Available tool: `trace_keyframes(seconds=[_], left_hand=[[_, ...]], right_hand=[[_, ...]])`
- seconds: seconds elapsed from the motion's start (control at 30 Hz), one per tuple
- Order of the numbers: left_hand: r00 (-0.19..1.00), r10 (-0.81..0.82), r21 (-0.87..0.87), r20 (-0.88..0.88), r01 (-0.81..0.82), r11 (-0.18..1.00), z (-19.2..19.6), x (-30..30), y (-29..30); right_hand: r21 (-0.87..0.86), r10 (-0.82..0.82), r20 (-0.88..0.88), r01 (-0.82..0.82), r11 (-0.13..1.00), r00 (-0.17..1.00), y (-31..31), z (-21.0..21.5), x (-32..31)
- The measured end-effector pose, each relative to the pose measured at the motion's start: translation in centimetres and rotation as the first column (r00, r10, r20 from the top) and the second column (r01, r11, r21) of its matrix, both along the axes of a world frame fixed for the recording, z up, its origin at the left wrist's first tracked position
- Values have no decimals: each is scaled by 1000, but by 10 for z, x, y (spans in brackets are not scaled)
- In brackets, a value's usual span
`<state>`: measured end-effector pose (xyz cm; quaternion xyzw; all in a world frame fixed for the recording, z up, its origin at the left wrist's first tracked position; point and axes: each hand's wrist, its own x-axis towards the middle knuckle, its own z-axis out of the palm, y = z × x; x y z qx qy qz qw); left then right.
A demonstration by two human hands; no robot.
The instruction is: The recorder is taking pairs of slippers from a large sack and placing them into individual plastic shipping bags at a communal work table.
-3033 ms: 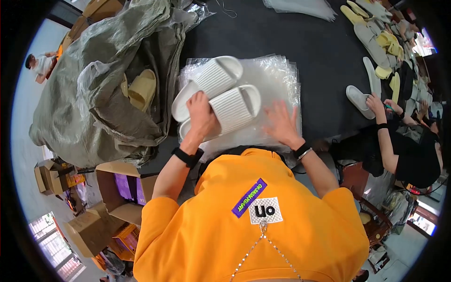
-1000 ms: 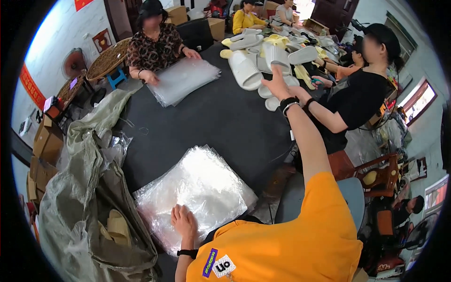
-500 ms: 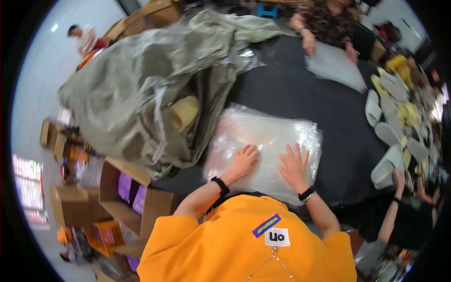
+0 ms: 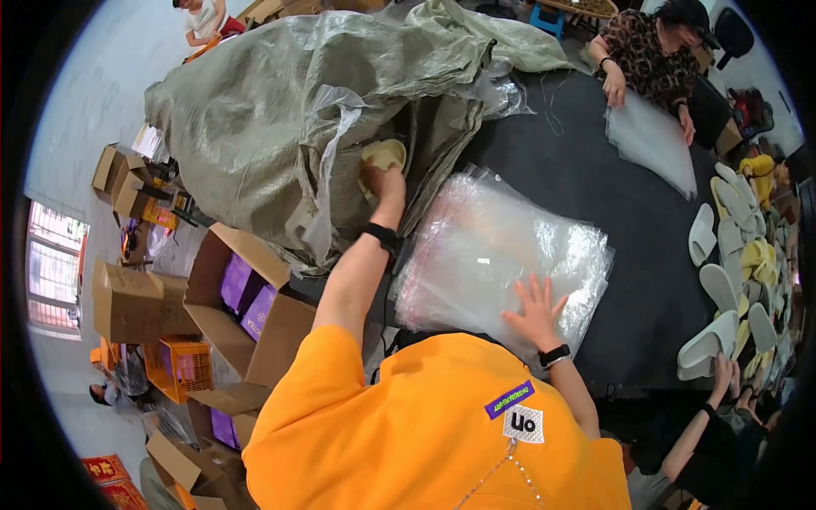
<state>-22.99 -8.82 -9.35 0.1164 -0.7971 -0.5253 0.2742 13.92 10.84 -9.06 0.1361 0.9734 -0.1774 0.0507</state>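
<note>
My left hand [image 4: 379, 180] reaches into the mouth of a large grey-green woven sack [image 4: 246, 110] and is closed on a pale yellow slipper [image 4: 387, 154]. The inner side of the fingers is partly hidden. Flat on the near right part of a stack of clear plastic bags [image 4: 476, 246] lies my right hand [image 4: 537, 316], open with its fingers spread. The bags rest on the dark table, just right of the sack. A strip of thin clear plastic [image 4: 330, 161] hangs from the sack's opening, left of my left hand.
Across the black table [image 4: 561, 161] a person holds a sheaf of clear bags [image 4: 650, 144]. White and yellow slippers [image 4: 710, 340] are heaped along the right edge, where another person's hands work. An open carton [image 4: 246, 297] with purple boxes stands at left.
My left hand has left the plastic bags and gone up and left into the sack, onto the yellow slipper. My right hand stays on the bags. The whole view has shifted.
</note>
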Motion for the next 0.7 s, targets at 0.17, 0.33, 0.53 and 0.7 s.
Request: trace_keyframes(seconds=[0.17, 0.33, 0.53, 0.7], left_hand=[[889, -120, 98, 441, 85, 992, -39, -43, -47], [943, -125, -339, 308, 231, 912, -61, -35, -59], [780, -152, -471, 607, 507, 722, -64, -25, -61], [822, -148, -572, 550, 500, 651, -32, -38, -67]], right_hand=[[-41, -14, 36, 15, 999, 999, 2, 2, -1], [-54, -8, 26, 9, 999, 1000, 4, -5, -1], [-33, -43, 8, 43, 999, 999, 4, -10, 4], [-50, -52, 18, 53, 997, 998, 5, -9, 5]])
